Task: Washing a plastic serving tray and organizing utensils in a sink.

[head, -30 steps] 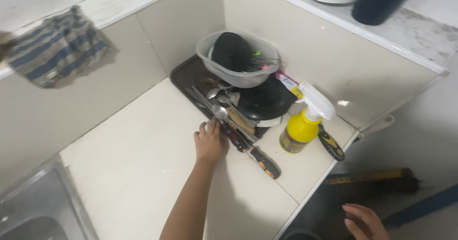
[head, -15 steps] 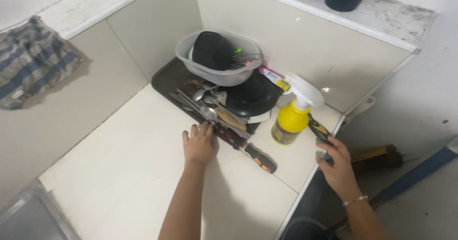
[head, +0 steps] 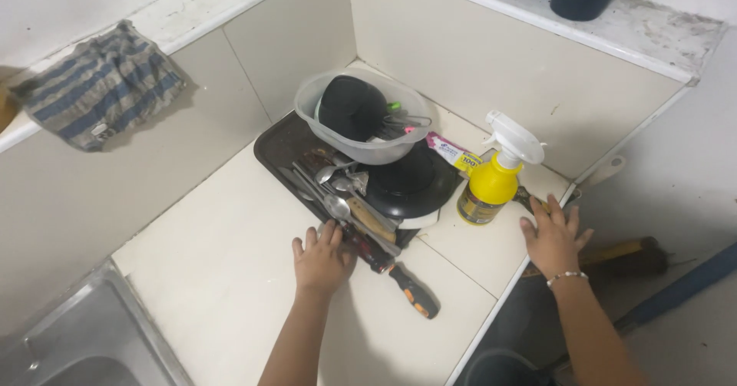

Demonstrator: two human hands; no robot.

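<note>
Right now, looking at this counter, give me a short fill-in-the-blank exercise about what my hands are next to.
1. The left hand rests flat beside the utensils on the dark ____.
2. The spray bottle by the right hand has a ____ body and a white trigger head.
3. The clear plastic bowl holds a ____ rounded object.
4. The striped cloth hangs on the ledge at the ____ of the view.

Missing words: tray; yellow; black; left

Bowl [head: 361,117] on tray [head: 270,144] in the corner — spray bottle [head: 495,179] right, cloth [head: 96,87] left.
</note>
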